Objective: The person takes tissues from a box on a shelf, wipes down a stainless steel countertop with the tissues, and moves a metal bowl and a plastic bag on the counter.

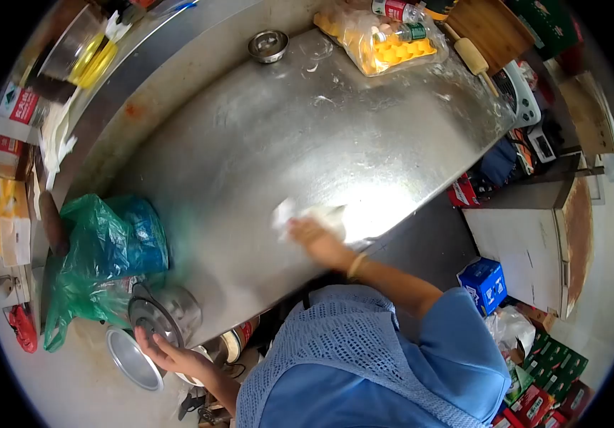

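My right hand point(315, 240) presses a white cloth or paper wipe point(285, 214) onto the steel tabletop point(242, 150), near its front edge. The fingers are closed over the wipe and slightly blurred. At the front left corner stands a clear container with a dark lid and handle point(155, 318). My left hand point(169, 354) is beside that lid, fingers stretched out and thumb apart; whether it touches the lid I cannot tell. Just behind the container sits a green plastic bag point(96, 246) with a blue package point(146, 232) against it.
A small metal bowl point(268, 46) stands at the table's back. Yellow egg trays point(399, 51) in clear plastic, bottles and a rolling pin point(471, 55) crowd the far right end. Below the left corner is a metal basin point(134, 359); a blue box point(483, 286) lies on the right.
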Demonstrator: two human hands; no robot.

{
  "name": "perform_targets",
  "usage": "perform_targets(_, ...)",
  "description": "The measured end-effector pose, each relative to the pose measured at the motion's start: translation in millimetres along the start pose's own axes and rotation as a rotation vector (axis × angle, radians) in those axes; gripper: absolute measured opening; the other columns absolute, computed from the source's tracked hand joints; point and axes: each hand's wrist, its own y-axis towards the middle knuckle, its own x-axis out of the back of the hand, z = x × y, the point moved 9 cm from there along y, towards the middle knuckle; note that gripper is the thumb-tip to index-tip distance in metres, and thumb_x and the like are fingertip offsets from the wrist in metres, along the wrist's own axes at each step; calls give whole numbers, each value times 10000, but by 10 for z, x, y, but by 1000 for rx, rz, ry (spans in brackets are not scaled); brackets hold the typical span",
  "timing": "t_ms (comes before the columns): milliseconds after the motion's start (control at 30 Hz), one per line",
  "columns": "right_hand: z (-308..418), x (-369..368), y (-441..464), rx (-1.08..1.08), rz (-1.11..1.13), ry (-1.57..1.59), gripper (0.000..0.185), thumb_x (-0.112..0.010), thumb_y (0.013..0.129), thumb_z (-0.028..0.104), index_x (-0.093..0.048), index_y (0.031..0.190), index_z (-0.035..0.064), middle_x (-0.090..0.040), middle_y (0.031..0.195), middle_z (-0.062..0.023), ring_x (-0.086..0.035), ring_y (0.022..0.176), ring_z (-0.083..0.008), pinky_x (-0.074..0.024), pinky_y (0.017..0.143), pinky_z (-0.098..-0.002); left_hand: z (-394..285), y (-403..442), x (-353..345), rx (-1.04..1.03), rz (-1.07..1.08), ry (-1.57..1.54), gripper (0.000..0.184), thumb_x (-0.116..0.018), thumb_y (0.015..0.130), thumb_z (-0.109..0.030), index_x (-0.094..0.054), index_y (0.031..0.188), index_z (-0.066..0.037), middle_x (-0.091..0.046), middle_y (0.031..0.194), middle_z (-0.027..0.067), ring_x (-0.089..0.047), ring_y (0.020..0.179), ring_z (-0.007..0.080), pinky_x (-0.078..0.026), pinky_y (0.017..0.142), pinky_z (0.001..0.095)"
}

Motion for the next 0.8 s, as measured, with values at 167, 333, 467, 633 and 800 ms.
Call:
perform_targets(167,372,-216,922,283,142,121,360,-398,922,92,-484,1257,-8,-406,1404,-142,-371,1317,-230,-173,1147,-395,-414,-165,-406,-76,14,-73,332,-458,943,-134,-491,1220,48,-454,1306,162,-427,1221,269,-344,1024,396)
perform_targets(333,-1760,783,995,-249,-220,-187,459,-402,849,-18,-405,1307,-44,-409,1378,-204,-388,1292,-292,-174,1136,-415,-448,-329,-477,-100,113,19,309,-459,944,-123,-492,1199,48,-448,1298,173,-415,1231,281,-339,1030,406)
perform_targets(467,-2408,1516,537,-527,-431,-239,469,-462,756,-57,-500,1223,-29,-463,1307,-240,-417,1244,-362,-262,1077,-468,-157,-376,-344,70,100,-66,301,-450,946,-129,-499,1191,40,-459,1285,156,-428,1213,256,-376,998,402)
perform_targets(633,-1159,287,1067,-144,-139,-126,445,-417,849,29,-438,1288,-42,-466,1313,-230,-448,1239,-305,-293,1081,-455,93,-483,-195,172,36,-87,301,-443,946,-133,-507,1195,22,-471,1282,130,-450,1181,231,-397,977,393)
perform_targets(800,48,-277,1907,512,86,118,396,-463,831,-1,-545,1215,57,-430,1395,-95,-407,1285,-199,-275,1104,-372,164,-516,-348,243,68,-139,294,-436,944,-131,-514,1190,10,-493,1258,122,-455,1173,220,-400,963,382)
